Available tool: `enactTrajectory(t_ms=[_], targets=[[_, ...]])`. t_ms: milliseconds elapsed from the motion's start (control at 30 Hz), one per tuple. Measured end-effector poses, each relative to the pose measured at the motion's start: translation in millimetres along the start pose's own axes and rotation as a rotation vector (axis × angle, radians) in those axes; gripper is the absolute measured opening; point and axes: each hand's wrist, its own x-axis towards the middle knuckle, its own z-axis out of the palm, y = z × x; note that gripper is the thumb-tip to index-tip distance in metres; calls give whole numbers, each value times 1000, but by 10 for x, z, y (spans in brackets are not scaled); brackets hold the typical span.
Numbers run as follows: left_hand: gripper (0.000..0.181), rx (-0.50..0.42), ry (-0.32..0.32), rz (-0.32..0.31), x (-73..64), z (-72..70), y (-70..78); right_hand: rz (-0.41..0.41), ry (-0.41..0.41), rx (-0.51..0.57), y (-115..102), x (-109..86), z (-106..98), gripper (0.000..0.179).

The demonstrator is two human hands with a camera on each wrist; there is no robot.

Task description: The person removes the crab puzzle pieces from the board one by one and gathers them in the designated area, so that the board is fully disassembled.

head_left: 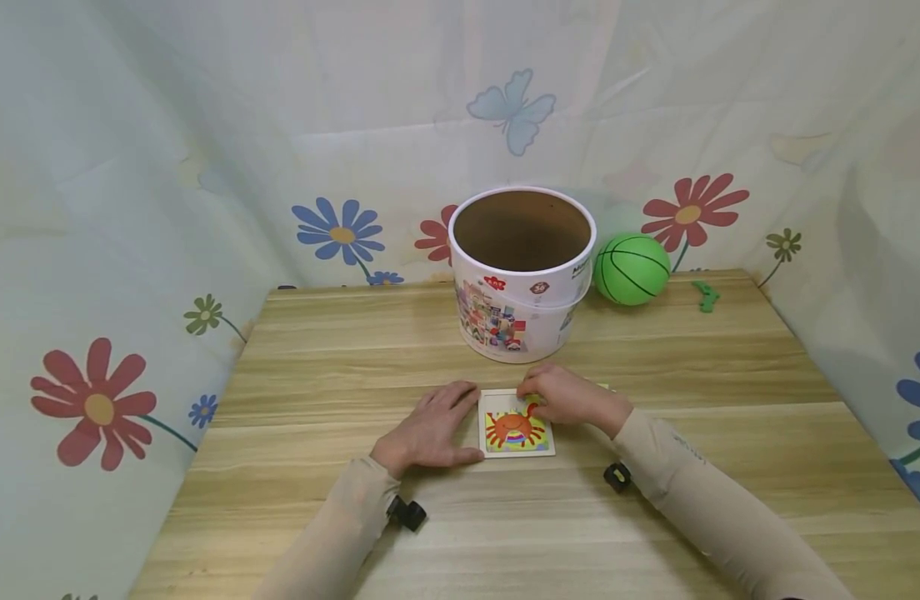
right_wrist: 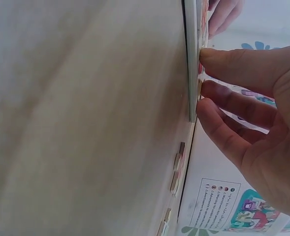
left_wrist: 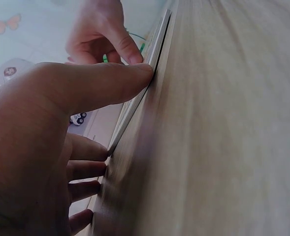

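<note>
A square jigsaw puzzle in a pale wooden tray (head_left: pixel 517 455) shows a red crab on yellow (head_left: pixel 512 431). Bare wood shows at its upper left. My left hand (head_left: pixel 430 429) steadies the tray's left side, thumb at the near corner and index fingertip at the far corner; in the left wrist view the thumb (left_wrist: pixel 110 81) lies straight along the edge. From the right, my right hand (head_left: pixel 568 396) reaches over the tray's upper right. There its thumb and bent fingers (right_wrist: pixel 223 123) pinch a puzzle piece (right_wrist: pixel 201 68), mostly hidden, against the tray.
Behind the puzzle stands a white bucket (head_left: pixel 514 312), with a green ball (head_left: pixel 632 269) beside it. A small green piece (head_left: pixel 705 296) lies at the far right. Several loose flat pieces (right_wrist: pixel 176 169) lie on the table (head_left: pixel 340 358) past the tray.
</note>
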Motion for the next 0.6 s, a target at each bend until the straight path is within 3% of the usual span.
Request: enactTrajectory(t_ms=[600], targets=[[99, 10, -3, -4, 7, 16, -9, -56, -75, -25, 41, 3, -58, 35]])
